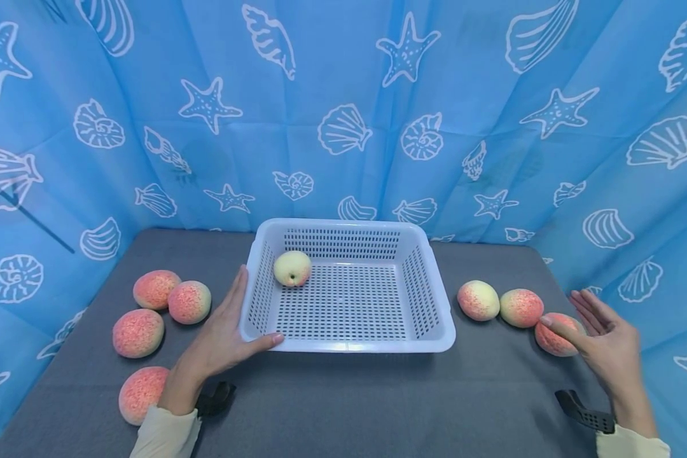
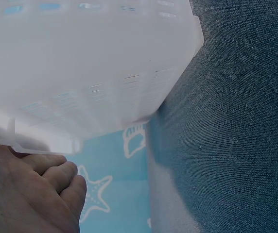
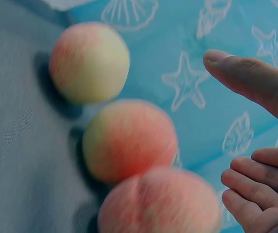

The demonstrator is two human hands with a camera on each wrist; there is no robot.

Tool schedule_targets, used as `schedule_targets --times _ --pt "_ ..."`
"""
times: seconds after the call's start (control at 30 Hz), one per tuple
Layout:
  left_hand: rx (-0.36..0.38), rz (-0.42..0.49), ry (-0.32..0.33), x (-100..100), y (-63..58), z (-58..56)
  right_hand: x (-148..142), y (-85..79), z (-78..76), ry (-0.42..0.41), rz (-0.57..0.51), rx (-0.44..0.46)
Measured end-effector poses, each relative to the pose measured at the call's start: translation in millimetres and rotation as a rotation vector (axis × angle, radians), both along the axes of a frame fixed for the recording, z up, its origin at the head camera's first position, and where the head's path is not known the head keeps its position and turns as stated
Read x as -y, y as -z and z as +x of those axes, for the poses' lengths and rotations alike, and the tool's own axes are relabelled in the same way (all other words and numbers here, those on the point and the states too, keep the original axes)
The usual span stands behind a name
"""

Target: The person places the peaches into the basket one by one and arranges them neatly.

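Note:
At the near left corner of a white plastic basket point(image 1: 349, 347), my left hand point(image 1: 220, 334) grips the rim, thumb over the front edge and fingers along the left outer side. In the left wrist view the fingers point(image 2: 61, 177) lie against the outside of the basket point(image 2: 80, 58). One pale peach point(image 1: 292, 268) sits inside, at the left. My right hand point(image 1: 609, 337) hovers at the right with thumb and fingers spread apart, holding nothing. Its thumb overlaps the nearest peach point(image 1: 555, 335) in the head view; the right wrist view shows a gap between hand and peach point(image 3: 161, 204).
Two more peaches, one point(image 1: 521, 308) beside the other point(image 1: 478, 300), continue the row right of the basket. Several peaches point(image 1: 138, 333) lie left, one point(image 1: 143, 394) close by the left forearm. A blue shell-print curtain point(image 1: 343, 178) surrounds the grey table point(image 1: 378, 407) at back and sides.

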State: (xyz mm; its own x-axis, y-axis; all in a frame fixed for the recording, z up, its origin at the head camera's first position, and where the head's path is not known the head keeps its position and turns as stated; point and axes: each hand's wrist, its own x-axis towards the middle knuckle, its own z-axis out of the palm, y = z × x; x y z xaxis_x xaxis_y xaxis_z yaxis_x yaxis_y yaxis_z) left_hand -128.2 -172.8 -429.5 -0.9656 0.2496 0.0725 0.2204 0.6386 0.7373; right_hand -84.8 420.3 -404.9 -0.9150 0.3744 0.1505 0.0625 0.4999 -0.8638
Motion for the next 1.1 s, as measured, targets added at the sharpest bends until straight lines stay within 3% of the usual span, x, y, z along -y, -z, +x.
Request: schedule_targets --times 0.07,0.23,0.47,1.1 --pt "0.002 0.002 -0.001 0 -0.1 0.3 -5 6.8 2.7 0.032 0.088 0.061" --pt "0.003 0.004 -0.003 0 -0.1 0.7 -11 20.0 5.7 0.102 0.087 0.139" --pt "-0.007 0.027 0.005 -1 -0.2 -0.2 -15 25.3 5.4 0.184 0.082 0.187" --pt "-0.009 0.025 0.002 0 1.9 0.1 -37 37.8 7.6 0.247 0.112 0.346"
